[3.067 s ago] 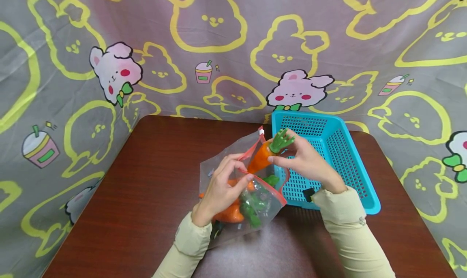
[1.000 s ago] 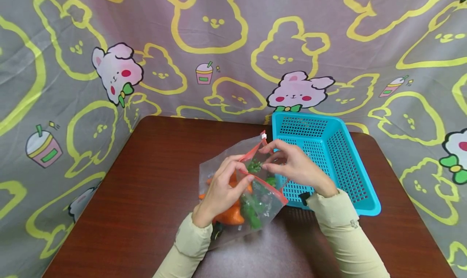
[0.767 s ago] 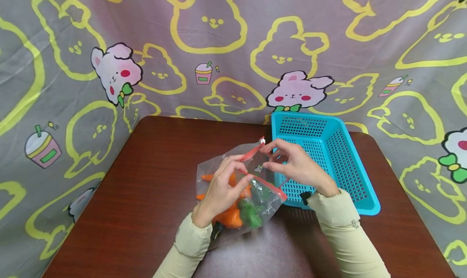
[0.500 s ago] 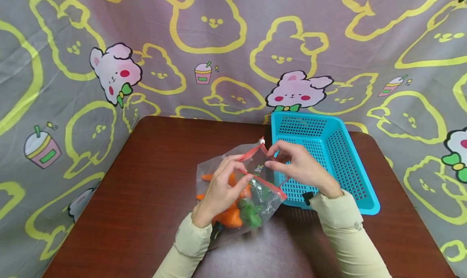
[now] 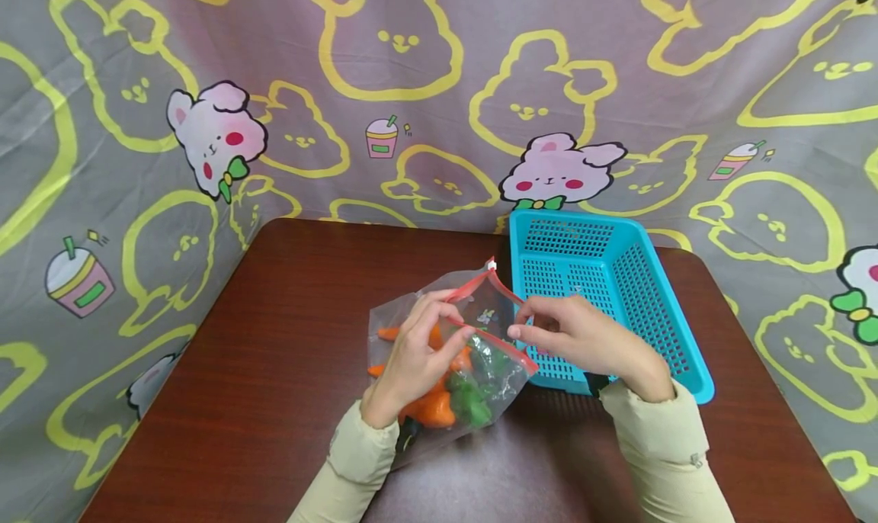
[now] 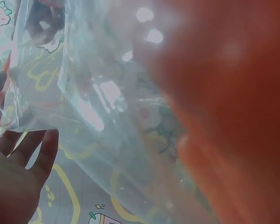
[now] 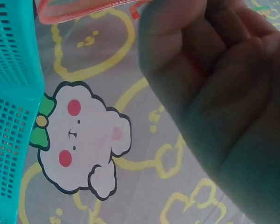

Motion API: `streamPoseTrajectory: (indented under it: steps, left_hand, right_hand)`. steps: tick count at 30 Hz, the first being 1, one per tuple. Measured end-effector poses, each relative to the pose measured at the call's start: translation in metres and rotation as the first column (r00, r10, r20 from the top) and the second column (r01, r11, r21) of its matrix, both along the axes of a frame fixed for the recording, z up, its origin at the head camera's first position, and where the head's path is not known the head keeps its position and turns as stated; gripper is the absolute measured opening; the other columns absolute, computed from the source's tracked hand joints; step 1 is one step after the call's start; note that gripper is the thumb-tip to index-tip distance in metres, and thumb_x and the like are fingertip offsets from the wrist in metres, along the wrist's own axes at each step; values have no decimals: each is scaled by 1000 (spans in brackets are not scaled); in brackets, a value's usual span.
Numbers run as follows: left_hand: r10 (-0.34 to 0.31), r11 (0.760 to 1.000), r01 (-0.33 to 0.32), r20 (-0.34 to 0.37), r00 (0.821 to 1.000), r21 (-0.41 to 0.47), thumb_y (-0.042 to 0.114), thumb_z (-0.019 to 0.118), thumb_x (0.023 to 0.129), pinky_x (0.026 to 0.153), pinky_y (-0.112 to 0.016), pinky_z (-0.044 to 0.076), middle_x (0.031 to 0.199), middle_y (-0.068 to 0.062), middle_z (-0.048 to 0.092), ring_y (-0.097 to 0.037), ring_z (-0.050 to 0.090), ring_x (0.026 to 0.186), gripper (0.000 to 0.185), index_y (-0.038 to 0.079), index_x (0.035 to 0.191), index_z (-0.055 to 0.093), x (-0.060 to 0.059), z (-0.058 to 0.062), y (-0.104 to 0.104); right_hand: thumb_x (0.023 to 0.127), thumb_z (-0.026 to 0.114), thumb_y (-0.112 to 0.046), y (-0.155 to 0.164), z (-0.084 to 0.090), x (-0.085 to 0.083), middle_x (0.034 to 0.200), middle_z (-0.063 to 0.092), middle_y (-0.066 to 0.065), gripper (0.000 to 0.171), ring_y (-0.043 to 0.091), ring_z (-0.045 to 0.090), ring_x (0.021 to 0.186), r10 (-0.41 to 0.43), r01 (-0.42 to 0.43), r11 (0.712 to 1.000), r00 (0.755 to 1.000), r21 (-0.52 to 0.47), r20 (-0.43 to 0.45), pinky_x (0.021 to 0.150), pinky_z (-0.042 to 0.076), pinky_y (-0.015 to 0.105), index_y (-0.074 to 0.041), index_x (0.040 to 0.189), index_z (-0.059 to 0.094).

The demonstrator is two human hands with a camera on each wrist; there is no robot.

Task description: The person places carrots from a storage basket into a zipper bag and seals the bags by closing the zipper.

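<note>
A clear zip bag [image 5: 507,389] with a red zip strip stands on the table, its mouth apart. Inside lie orange toy carrots [image 5: 434,409] and green leafy parts [image 5: 469,401], blurred by the plastic. My left hand [image 5: 418,355] pinches the near side of the bag's mouth between thumb and fingers. On the right, my right hand [image 5: 590,336] pinches the far red edge with thumb and index finger, over the basket's side. Only a large orange blur and plastic fill much of the left wrist view.
A blue plastic basket [image 5: 661,287] stands on the right of the brown table [image 5: 274,370], close behind the right hand. A patterned curtain [image 5: 439,126] rises behind and beside the table.
Earlier the right hand held a carrot by its top over the bag; it has dropped inside. The right hand has since shifted right, drawing the bag's far edge outward. The left hand stays put.
</note>
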State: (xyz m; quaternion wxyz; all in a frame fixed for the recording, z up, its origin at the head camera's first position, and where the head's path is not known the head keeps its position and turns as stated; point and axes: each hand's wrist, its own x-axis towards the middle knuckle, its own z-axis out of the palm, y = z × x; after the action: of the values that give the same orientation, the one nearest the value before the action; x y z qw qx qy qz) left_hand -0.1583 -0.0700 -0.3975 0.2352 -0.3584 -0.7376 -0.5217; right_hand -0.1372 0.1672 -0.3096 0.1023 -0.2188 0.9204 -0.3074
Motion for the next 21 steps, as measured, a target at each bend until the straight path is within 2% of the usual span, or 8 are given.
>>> streamPoseTrajectory:
  steps: [4,7,10,13,18,21]
  left_hand:
    - [4,1000,-4,-3,1000,6,19,68,91,109,-49,38,120,-14,62,-27,56,118,17,7,93,56,0,0,0]
    - [11,1000,-11,-5,1000,7,18,69,90,108,-45,39,121,-14,62,-27,56,118,17,7,93,56,0,0,0]
    - [12,1000,-12,-5,1000,7,14,70,88,108,-44,40,121,-14,61,-27,56,118,16,8,93,56,0,-1,0]
    - [11,1000,-11,3,1000,5,10,71,86,108,-44,40,123,-13,61,-27,56,119,17,8,94,56,-1,-1,0]
    - [22,1000,-22,15,1000,-2,9,72,86,107,-42,41,123,-12,61,-26,55,119,17,8,94,56,0,-1,-1]
    - [31,1000,-31,20,999,-2,9,72,86,105,-41,43,123,-12,61,-26,55,120,17,8,94,56,0,-1,-1]
  right_hand:
    - [94,62,-37,-3,-2,5,62,61,-7,23,15,62,55,0,2,1000,995,-20,96,57,52,30,-17,105,61]
    - [94,60,-41,-7,-5,7,64,63,-3,29,19,63,57,10,-6,1000,991,-30,133,59,52,29,-16,107,59]
    - [93,60,-44,-10,-9,8,63,62,-1,31,18,61,56,28,-27,1000,992,-8,119,57,48,26,-17,109,60]
    - [93,60,-44,-11,-14,7,65,62,-5,28,14,60,57,46,-47,999,995,5,93,57,48,25,-19,107,62]
    - [94,62,-35,-13,-18,6,66,59,-7,14,7,55,57,85,-85,996,995,2,45,56,47,24,-21,93,64]
    - [94,62,-31,-14,-19,6,62,53,-8,13,4,49,54,97,-97,995,995,4,15,53,44,22,-22,85,62]
